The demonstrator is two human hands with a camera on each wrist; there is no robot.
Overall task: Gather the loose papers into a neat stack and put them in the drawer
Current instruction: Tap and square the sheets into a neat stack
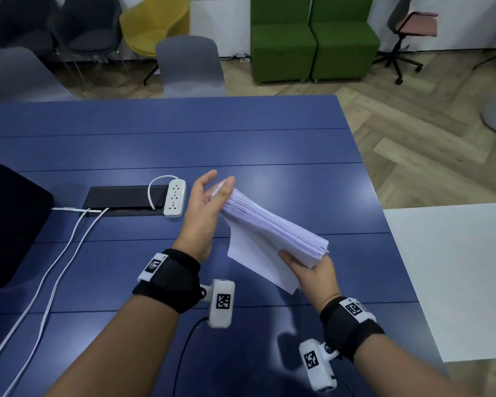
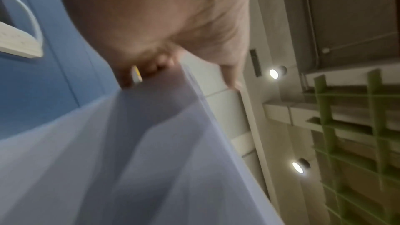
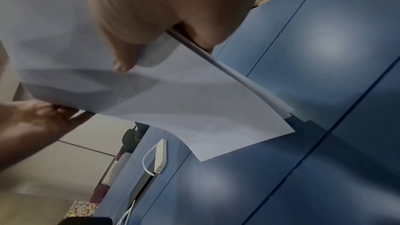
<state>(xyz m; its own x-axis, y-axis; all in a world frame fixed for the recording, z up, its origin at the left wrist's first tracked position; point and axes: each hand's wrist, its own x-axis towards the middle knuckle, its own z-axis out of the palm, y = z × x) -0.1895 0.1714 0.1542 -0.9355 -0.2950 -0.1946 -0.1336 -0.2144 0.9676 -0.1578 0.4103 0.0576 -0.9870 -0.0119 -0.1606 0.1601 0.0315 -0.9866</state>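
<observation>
Above the blue table (image 1: 241, 138) I hold a thick stack of white papers (image 1: 272, 227), tilted, with its near end lower. My right hand (image 1: 309, 270) grips the near end, thumb on the underside sheet (image 3: 173, 100). At the far end my left hand (image 1: 209, 196) lies flat against the stack's edge, fingers straight and thumb up. One sheet (image 1: 258, 262) sags below the rest and sticks out unevenly. In the left wrist view the papers (image 2: 129, 160) fill the lower half, blurred. No drawer is in view.
A white power strip (image 1: 174, 202) lies beside a black cable recess (image 1: 126, 200) left of my hands, with white cables (image 1: 55, 253) running toward me. A black object (image 1: 6, 224) sits at the left edge. A white table (image 1: 455, 276) adjoins on the right.
</observation>
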